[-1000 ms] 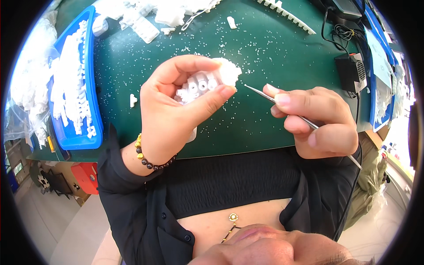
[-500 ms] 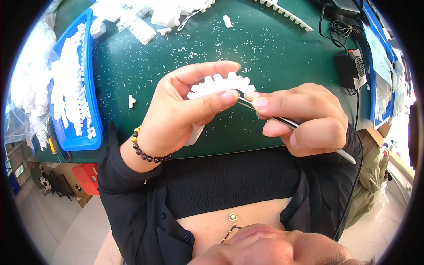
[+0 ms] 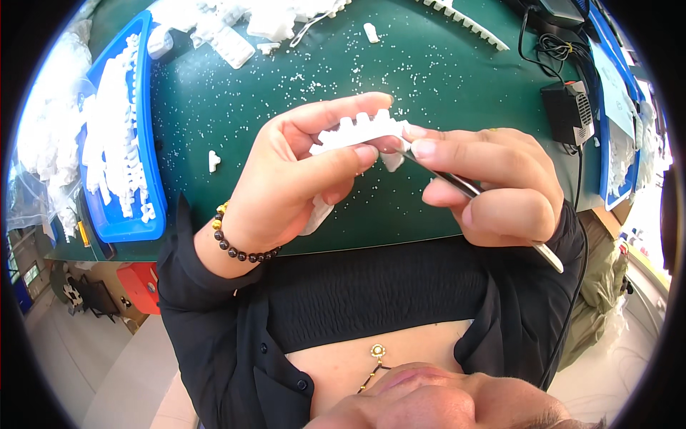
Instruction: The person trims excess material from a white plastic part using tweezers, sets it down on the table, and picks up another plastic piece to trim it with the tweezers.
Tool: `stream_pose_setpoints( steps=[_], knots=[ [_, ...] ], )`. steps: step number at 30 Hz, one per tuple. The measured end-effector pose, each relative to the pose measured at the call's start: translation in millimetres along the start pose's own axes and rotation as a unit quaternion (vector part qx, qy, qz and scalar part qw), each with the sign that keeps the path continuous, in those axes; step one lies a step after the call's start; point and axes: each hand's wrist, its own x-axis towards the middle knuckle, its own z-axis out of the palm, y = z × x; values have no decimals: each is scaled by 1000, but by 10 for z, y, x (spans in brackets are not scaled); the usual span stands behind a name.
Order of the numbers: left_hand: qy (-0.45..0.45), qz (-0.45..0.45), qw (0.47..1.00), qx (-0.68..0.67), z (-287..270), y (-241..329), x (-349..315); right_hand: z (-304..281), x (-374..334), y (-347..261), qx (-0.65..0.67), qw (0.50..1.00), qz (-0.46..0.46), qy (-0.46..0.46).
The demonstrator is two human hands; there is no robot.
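My left hand is closed on a curved white plastic strip with a row of square teeth along its far edge. Thumb and fingers pinch the strip over the middle of the table. A slim metal tool, pen-like in shape, lies in the closed fingers of my right hand. Its front end meets the strip's right end, where my fingertips hide the tip, so its exact kind is unclear. White pieces also show below my left palm and under the strip's right end.
A blue tray of white toothed strips stands at left. White plastic parts lie at the back, with a small white piece nearer. White specks litter the green table. At right are a black adapter and cables.
The strip has turned in my left hand and its teeth show at another angle. The metal tool's rear end has shifted slightly left and toward me. A white piece now shows under the strip.
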Motion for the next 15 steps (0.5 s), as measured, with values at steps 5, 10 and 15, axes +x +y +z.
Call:
stream_pose_setpoints(
  steps=[5, 10, 15],
  knots=[
    [39, 47, 996, 70, 93, 4, -15, 28, 5, -27, -55, 996, 21, 71],
    [41, 94, 992, 73, 21, -43, -15, -53, 39, -93, -55, 997, 55, 25],
    [76, 160, 963, 204, 45, -47, -54, -72, -66, -125, 43, 996, 71, 42]
  ],
)
